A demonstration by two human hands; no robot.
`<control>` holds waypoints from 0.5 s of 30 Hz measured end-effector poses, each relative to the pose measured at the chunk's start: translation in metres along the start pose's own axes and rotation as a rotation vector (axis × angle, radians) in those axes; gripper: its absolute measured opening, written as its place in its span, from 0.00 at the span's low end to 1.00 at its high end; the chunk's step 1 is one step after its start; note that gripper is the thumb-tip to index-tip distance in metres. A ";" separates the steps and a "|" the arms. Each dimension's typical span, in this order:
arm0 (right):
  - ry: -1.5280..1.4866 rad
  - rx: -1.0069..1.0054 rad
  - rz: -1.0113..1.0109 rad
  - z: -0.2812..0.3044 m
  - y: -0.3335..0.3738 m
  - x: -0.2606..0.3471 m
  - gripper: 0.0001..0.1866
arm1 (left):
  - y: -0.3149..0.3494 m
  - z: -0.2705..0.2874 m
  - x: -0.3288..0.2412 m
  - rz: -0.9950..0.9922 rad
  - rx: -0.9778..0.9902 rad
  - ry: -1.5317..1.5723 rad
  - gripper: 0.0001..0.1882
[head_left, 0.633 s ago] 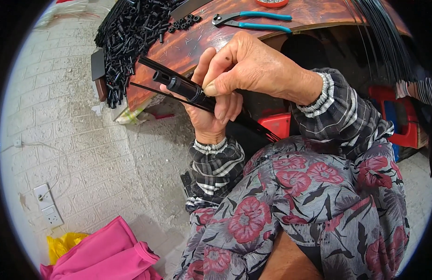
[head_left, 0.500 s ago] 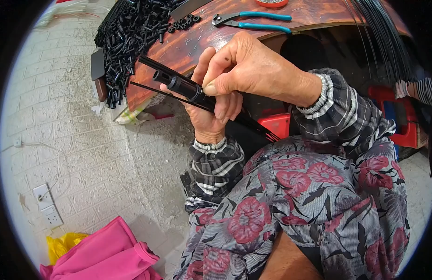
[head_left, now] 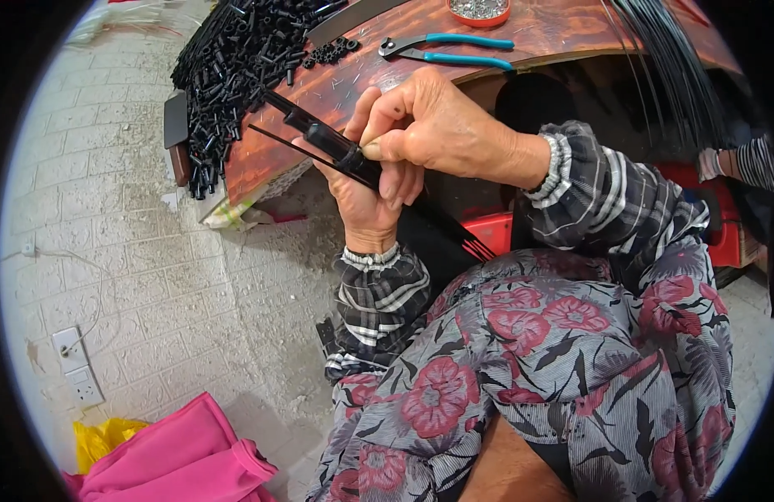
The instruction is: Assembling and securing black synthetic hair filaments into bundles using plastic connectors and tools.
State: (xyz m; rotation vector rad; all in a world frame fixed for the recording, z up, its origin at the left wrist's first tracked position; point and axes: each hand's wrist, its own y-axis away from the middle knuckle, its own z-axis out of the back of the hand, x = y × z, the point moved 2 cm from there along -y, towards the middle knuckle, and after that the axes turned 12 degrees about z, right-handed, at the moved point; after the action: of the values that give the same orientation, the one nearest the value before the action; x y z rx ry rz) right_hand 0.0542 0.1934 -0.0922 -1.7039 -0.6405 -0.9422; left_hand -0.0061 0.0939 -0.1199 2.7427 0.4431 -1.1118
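Black tube (head_left: pixel 324 139) + thin rod (head_left: pixel 288 144) gripped in L hand (head_left: pixel 362 197), nr bench (head_left: pixel 554 25) edge; R hand (head_left: pixel 445 125) pinching tube's near end. On bench: blue-handled pliers (head_left: pixel 466 60), red dish (head_left: pixel 481 23) w/ metal bits (head_left: pixel 479 8), blk parts pile (head_left: pixel 240 71) at left.

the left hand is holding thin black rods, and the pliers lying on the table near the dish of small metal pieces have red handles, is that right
Not quite: the head view shows the pliers have teal-blue handles, not red. The left hand is holding thin black rods, and the pliers lie on the table near the dish.
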 end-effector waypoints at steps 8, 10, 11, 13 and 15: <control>0.137 -0.031 0.078 -0.001 0.028 0.004 0.06 | 0.007 0.009 -0.026 -0.103 -0.118 -0.187 0.50; 0.134 0.078 -0.027 -0.006 0.050 0.002 0.06 | 0.016 0.015 -0.053 -0.216 -0.155 -0.232 0.52; 0.120 0.129 -0.025 -0.010 0.062 -0.002 0.06 | 0.026 0.016 -0.070 -0.288 -0.305 -0.359 0.54; 0.186 0.340 -0.248 -0.012 0.087 -0.006 0.09 | 0.033 0.015 -0.094 -0.454 -0.411 -0.386 0.55; 0.336 0.567 -0.319 -0.026 0.101 -0.017 0.12 | 0.051 0.001 -0.118 -0.639 -0.489 -0.416 0.56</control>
State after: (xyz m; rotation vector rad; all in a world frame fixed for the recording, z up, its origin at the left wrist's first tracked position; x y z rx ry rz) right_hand 0.1165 0.1372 -0.1560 -0.9335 -0.8668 -1.1080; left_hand -0.0707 0.0203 -0.0372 1.9143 1.3640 -1.4130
